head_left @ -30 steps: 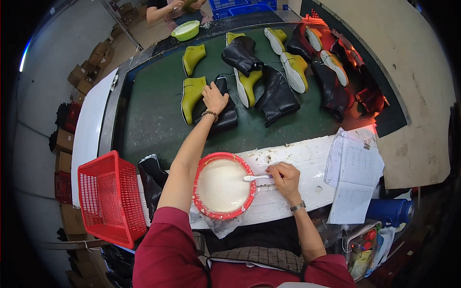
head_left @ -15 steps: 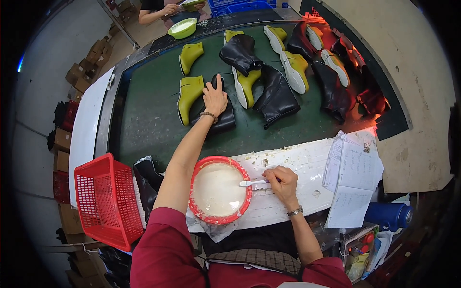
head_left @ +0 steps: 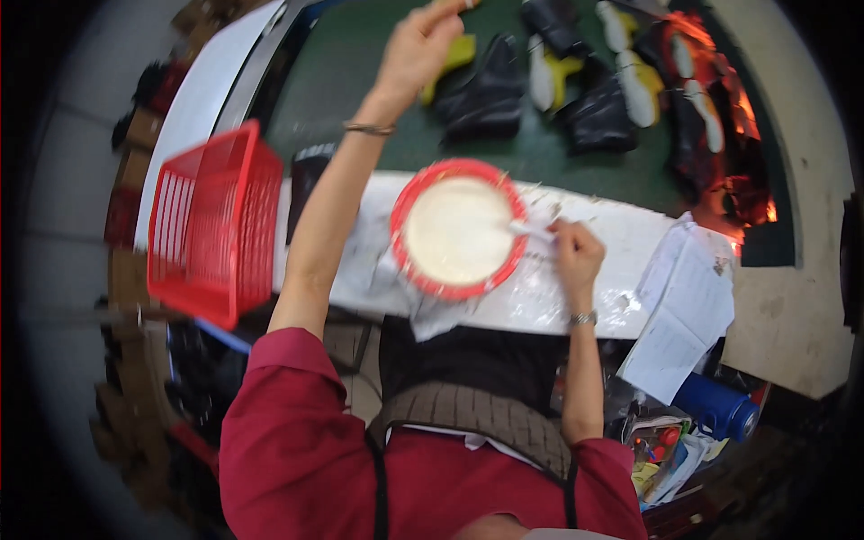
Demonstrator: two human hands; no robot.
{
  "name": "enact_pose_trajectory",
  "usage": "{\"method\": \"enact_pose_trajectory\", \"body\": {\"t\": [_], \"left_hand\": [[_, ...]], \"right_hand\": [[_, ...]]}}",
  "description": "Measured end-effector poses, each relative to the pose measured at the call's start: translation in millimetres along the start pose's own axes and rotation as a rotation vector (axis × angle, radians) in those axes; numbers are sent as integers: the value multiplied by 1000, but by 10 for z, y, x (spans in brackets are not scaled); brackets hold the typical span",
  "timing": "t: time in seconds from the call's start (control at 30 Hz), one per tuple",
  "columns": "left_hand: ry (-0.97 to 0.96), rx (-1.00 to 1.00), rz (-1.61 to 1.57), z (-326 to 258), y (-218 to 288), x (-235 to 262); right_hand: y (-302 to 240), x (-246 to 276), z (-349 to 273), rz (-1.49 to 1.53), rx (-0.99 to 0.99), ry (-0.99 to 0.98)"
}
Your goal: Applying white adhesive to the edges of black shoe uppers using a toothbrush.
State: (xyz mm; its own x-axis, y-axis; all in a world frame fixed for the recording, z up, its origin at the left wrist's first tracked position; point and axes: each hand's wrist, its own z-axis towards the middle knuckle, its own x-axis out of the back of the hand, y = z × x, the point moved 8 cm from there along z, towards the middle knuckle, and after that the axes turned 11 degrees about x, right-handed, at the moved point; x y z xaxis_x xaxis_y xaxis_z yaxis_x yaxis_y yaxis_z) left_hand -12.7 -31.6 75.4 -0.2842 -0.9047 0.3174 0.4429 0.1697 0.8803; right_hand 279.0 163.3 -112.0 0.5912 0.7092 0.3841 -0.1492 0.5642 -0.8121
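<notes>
The left hand (head_left: 418,45) pinches a yellow shoe piece (head_left: 454,56) at the green belt's (head_left: 360,72) far edge. The right hand (head_left: 576,256) grips the brush (head_left: 531,230) over the red bowl (head_left: 457,227). Lift slowly, keep the bowl steady.

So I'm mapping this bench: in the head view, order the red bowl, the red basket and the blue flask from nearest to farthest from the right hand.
From the right hand:
1. Red bowl, just left of it.
2. Blue flask, lower right.
3. Red basket, far left.
</notes>
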Motion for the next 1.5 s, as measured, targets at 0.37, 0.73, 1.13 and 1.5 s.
{"method": "enact_pose_trajectory", "body": {"t": [0.37, 0.73, 1.13, 1.5], "left_hand": [[12, 642, 857, -3360, -231, 1024], [-200, 657, 1239, -3892, -647, 906], [129, 512, 893, -3156, -1069, 2074], [391, 322, 652, -3241, -187, 1748]], "right_hand": [[-98, -155, -35, -3, 56, -63], [-54, -102, -58, -36, 64, -37], [-1261, -32, 106, -391, 255, -298], [-1532, -145, -69, -528, 413, -473]]}}
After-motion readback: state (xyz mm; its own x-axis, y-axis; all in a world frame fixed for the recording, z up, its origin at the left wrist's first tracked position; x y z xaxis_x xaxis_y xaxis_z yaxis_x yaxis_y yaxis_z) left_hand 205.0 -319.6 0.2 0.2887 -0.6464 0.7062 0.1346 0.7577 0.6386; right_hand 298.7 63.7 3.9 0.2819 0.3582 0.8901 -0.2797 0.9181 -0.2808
